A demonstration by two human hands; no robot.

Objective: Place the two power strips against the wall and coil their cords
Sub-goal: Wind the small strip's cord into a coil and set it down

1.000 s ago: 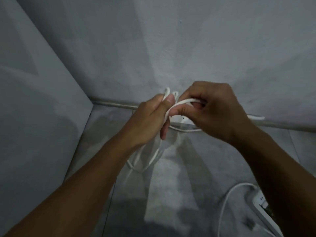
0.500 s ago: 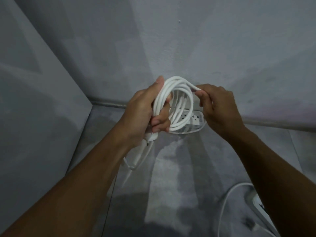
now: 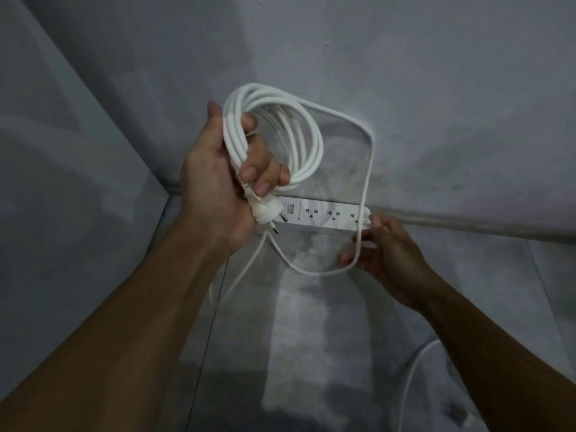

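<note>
A white power strip lies on the floor along the base of the back wall, sockets up. My left hand is raised above its left end, closed around a coil of white cord of several loops, with the plug sticking out below my fingers. One long loose loop runs from the coil down to my right hand, which pinches the cord close to the strip's right end. Another cord curves over the floor at the lower right; its strip is out of view.
The grey back wall meets a side wall in a corner at the left. A pale skirting strip runs along the wall's foot. The floor is grey with a lighter patch in the middle.
My left hand has lifted the coil higher. My right hand has left the coil's top and dropped to the cord near the strip's right end, drawing out a long loose loop.
</note>
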